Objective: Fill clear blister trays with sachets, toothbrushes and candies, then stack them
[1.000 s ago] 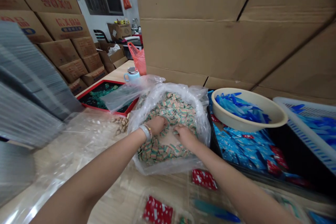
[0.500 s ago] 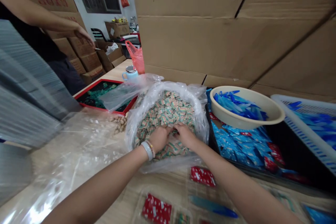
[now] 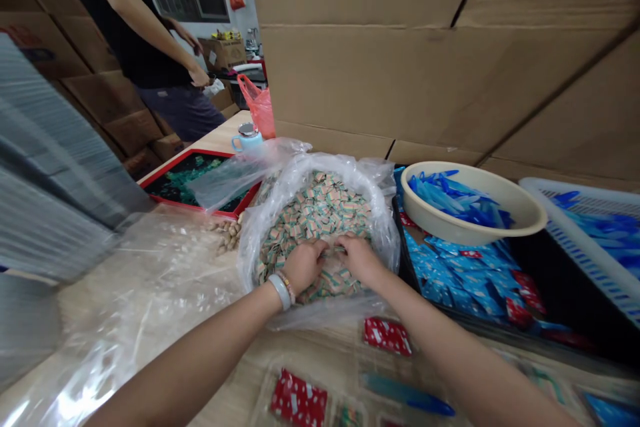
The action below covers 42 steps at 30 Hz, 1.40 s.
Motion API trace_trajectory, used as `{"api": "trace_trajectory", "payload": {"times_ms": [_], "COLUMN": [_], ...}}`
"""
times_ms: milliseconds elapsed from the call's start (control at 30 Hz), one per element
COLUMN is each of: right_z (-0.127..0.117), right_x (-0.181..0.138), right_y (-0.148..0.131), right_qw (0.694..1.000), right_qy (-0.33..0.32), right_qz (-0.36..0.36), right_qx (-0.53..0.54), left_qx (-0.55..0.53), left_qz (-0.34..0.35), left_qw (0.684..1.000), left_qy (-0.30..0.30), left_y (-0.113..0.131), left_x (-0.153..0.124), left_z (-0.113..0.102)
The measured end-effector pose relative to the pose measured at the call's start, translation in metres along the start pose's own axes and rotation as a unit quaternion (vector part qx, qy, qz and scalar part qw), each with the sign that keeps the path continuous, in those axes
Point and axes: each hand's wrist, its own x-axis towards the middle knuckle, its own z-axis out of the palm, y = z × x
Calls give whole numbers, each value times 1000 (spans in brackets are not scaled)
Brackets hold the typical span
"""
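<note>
Inside clear bag (image 3: 385, 227), small tan-green pieces (image 3: 325, 203), seemingly squarish

The small square packets (image 3: 333, 203) are salmon-tan banded with green; the crumpled plastic bag (image 3: 253, 240) is a translucent white. White dots pattern the flat rectangular red packet (image 3: 299, 399). The round plastic basin (image 3: 450, 230) is cream, the slender pointed pieces (image 3: 457, 201) pale to deep blue.

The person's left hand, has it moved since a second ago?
Yes. Judged against the blue mug, the left hand has moved down the picture and slightly right, farther from the mug.
</note>
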Motion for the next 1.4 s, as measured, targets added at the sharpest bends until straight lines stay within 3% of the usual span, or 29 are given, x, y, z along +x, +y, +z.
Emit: {"api": "trace_trajectory", "payload": {"times_ms": [133,367,700,867,1033,1400], "right_z": [-4,-13,-7,-5,0,0], "right_x": [-9,-25,-20,-21,-20,-20], "right_y": [-6,-20,-23,-17,-19,-17], "right_qw": [999,992,993,995,999,989], "right_qy": [-29,-45,-19,-30,-11,-17], "right_qz": [-24,-5,-16,-54,-42,-86], "right_qx": [-10,-116,-117,-74,-20,-118], "left_qx": [-20,-43,-66,-68,-78,-98], "left_qz": [3,8,30,6,18,7], "left_qw": [1000,999,997,998,997,995], "left_qy": [-15,0,10,17,19,23], "left_y": [0,-4,-5,-8,-8,-5], "left_x": [-1,-3,-6,-6,-6,-6], "left_z": [-2,2,1,2,6,9]}}
